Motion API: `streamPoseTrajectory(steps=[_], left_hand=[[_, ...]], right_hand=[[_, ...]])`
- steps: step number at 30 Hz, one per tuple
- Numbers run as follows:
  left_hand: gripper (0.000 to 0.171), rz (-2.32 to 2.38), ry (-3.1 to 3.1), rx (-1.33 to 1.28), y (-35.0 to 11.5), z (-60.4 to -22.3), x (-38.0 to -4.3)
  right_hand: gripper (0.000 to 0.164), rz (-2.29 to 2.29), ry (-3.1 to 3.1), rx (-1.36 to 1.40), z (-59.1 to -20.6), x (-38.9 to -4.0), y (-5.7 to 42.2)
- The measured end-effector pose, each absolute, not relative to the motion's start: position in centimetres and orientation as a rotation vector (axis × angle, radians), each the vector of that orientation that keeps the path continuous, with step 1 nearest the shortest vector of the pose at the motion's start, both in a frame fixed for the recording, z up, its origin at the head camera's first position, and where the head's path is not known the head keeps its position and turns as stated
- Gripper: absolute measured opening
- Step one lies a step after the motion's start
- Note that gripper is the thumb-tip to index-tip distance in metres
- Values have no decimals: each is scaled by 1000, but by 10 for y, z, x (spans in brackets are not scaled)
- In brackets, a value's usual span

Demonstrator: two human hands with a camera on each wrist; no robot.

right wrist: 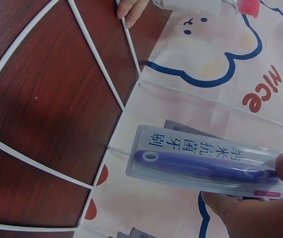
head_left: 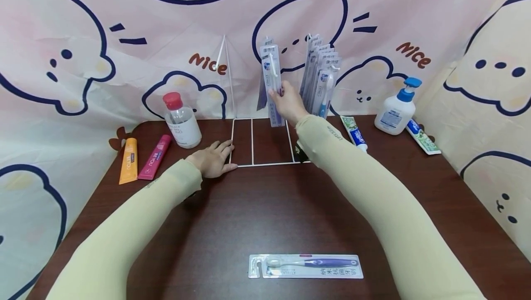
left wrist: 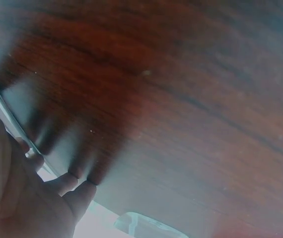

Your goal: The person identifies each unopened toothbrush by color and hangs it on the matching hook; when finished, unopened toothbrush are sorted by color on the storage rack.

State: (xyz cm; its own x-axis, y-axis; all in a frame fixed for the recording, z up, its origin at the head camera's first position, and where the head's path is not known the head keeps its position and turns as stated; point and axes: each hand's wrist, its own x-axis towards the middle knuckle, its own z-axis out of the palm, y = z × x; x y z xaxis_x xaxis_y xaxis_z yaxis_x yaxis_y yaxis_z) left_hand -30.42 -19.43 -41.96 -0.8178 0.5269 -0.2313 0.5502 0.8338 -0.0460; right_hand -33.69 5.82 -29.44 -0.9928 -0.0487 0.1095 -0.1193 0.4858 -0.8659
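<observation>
My right hand (head_left: 290,102) pinches a packaged toothbrush (head_left: 271,83) with a purple handle, held upright above the white wire rack (head_left: 269,165). In the right wrist view, the thumb and a finger grip one end of the pack (right wrist: 201,166). Another pack is partly visible behind it. To the right, a row of packaged toothbrushes (head_left: 323,88) hangs from the rack. My left hand (head_left: 213,158) lies on the table with fingers spread, fingertips at the rack's left wire. One more packaged toothbrush (head_left: 307,266) lies flat near the table's front.
Left of the rack stand a red-capped bottle (head_left: 184,127), a pink tube (head_left: 155,158) and an orange tube (head_left: 129,161). On the right are a blue-pump bottle (head_left: 394,113) and two toothpaste tubes (head_left: 354,133). A patterned cloth (head_left: 174,28) hangs behind the table.
</observation>
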Motion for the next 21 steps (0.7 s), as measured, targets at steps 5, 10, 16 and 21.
streamPoseTrajectory(steps=[5,10,16,21], left_hand=[[79,-160,2810,837,-197,-427,-309],[80,-123,2816,851,-199,-430,-312],[80,-107,2804,864,-197,-426,-310],[79,-49,2791,824,-196,-420,-305]], right_hand=[[40,1563,-2631,147,-294,-338,57],[42,1586,-2613,118,-294,-335,55],[54,1606,-2608,82,-295,-327,56],[61,1493,-2771,166,-299,-301,59]])
